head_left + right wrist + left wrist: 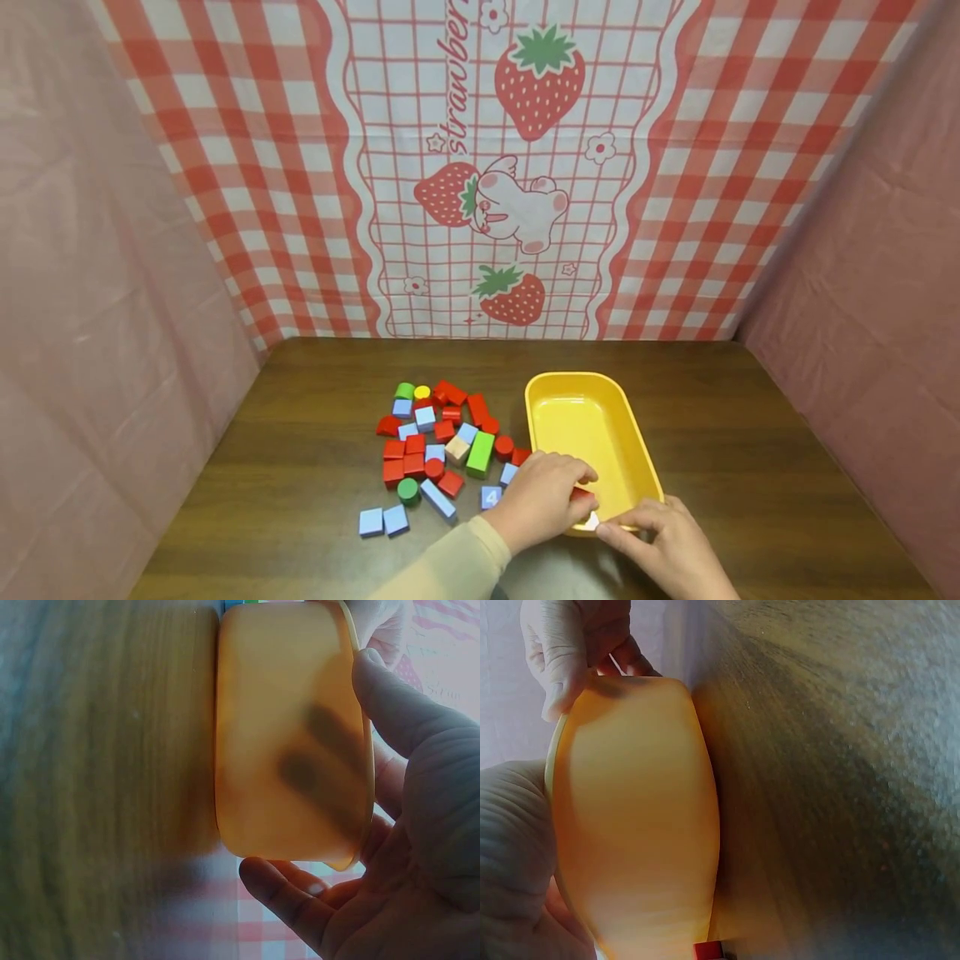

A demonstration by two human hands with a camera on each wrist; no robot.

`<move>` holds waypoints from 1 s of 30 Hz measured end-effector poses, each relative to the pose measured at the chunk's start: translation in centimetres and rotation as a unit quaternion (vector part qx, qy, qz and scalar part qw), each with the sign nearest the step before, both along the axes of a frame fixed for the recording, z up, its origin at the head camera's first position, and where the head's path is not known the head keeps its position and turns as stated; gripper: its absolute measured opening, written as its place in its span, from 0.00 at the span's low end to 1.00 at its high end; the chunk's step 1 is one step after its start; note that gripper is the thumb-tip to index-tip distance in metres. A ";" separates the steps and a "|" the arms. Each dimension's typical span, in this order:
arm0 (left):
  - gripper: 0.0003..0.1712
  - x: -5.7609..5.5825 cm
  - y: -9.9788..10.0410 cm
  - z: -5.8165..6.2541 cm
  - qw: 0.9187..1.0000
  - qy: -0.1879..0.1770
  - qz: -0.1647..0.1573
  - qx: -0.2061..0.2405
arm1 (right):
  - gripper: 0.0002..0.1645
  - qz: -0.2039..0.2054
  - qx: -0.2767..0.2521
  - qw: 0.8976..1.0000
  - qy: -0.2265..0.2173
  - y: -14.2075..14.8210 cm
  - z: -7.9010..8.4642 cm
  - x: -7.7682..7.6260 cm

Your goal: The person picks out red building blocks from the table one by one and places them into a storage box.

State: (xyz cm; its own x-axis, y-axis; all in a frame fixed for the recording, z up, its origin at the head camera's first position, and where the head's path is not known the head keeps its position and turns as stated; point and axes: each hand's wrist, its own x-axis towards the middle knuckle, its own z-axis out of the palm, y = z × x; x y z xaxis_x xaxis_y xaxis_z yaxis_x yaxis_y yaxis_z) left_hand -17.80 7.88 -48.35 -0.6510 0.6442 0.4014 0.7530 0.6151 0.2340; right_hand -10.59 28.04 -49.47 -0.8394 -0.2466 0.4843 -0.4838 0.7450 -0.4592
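A yellow plastic tub (581, 425) stands on the table with its near end under both hands. My left hand (542, 497) reaches over its near left corner and pinches a red block (582, 493) between thumb and fingers, low inside the tub. My right hand (670, 540) grips the rim at the near right corner, thumb outside. In the right wrist view the shadows of fingers show through the tub wall (277, 697), with the right thumb (394, 701) at the rim. The left wrist view shows the left palm (514, 847) beside the rim, the held block hidden there.
Left of the tub lies a loose spread of red, blue and green blocks, among them a green brick (481, 454), a plain wooden cube (457, 451) and a blue block with a 4 (491, 497). A checked strawberry cloth (517, 167) hangs behind the table.
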 end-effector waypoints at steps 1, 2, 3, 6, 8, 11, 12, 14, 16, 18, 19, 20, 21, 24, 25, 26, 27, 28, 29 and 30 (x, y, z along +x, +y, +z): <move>0.13 0.0 0.0 0.0 1.000 0.000 0.000 0.001 | 0.05 0.000 0.000 1.000 0.000 0.0 0.0 0.0; 0.13 0.0 0.0 0.0 1.000 -0.001 0.000 0.001 | 0.06 -0.002 0.000 1.000 -0.001 0.0 0.0 0.0; 0.12 0.0 0.0 0.0 1.000 -0.001 0.000 0.001 | 0.07 -0.003 0.001 1.000 -0.002 0.0 0.0 0.0; 0.12 0.0 0.0 0.1 1.000 -0.003 0.000 0.000 | 0.09 -0.007 0.004 1.000 -0.004 0.0 0.0 -0.1; 0.12 0.1 0.0 0.1 1.000 -0.001 0.000 0.001 | 0.09 -0.009 0.005 1.000 -0.007 0.0 0.0 0.0; 0.11 0.1 -0.1 0.2 1.000 0.003 -0.001 0.002 | 0.09 -0.014 0.005 1.000 -0.014 -0.1 0.0 0.0; 0.11 0.1 -0.1 0.1 1.000 0.004 -0.001 0.003 | 0.10 -0.015 0.004 1.000 -0.016 -0.1 -0.1 0.0; 0.11 0.2 -0.1 0.1 1.000 0.006 -0.001 0.003 | 0.10 -0.018 0.004 1.000 -0.019 -0.1 0.0 0.0; 0.11 0.2 -0.1 0.2 1.000 0.004 -0.002 0.004 | 0.10 -0.018 0.003 1.000 -0.020 -0.1 0.0 0.0; 0.11 0.2 -0.1 0.2 1.000 0.003 -0.002 0.003 | 0.09 -0.018 0.002 1.000 -0.021 -0.1 0.0 0.0; 0.11 0.2 -0.1 0.2 1.000 0.002 -0.002 0.003 | 0.09 -0.017 0.002 1.000 -0.021 -0.1 0.0 0.0; 0.11 0.2 -0.1 0.2 1.000 0.001 -0.002 0.003 | 0.09 -0.016 0.002 1.000 -0.019 -0.1 0.0 0.1; 0.11 0.2 -0.1 0.2 1.000 0.000 -0.002 0.003 | 0.09 -0.015 0.003 1.000 -0.020 -0.1 0.0 0.1; 0.10 0.3 -0.1 0.1 1.000 0.000 -0.003 0.003 | 0.08 -0.015 0.002 1.000 -0.019 -0.1 0.0 0.1; 0.10 0.3 -0.1 0.0 1.000 0.001 -0.003 0.003 | 0.08 -0.014 0.002 1.000 -0.017 -0.1 0.0 0.1; 0.10 0.3 -0.1 0.0 1.000 0.004 -0.003 0.004 | 0.07 -0.013 0.002 1.000 -0.016 -0.1 0.0 0.1; 0.10 0.4 -0.1 -0.1 1.000 0.006 -0.002 0.004 | 0.07 -0.013 0.002 1.000 -0.014 -0.1 0.0 0.1; 0.10 0.5 -0.1 -0.1 1.000 0.011 -0.002 0.006 | 0.06 -0.012 0.003 1.000 -0.012 -0.1 0.0 0.1; 0.10 0.6 -0.2 -0.1 1.000 0.019 0.001 0.006 | 0.05 -0.010 0.003 1.000 -0.010 -0.1 0.0 0.1; 0.10 0.6 -0.2 -0.2 1.000 0.030 0.006 0.005 | 0.05 -0.010 0.005 1.000 -0.008 -0.1 0.0 0.1</move>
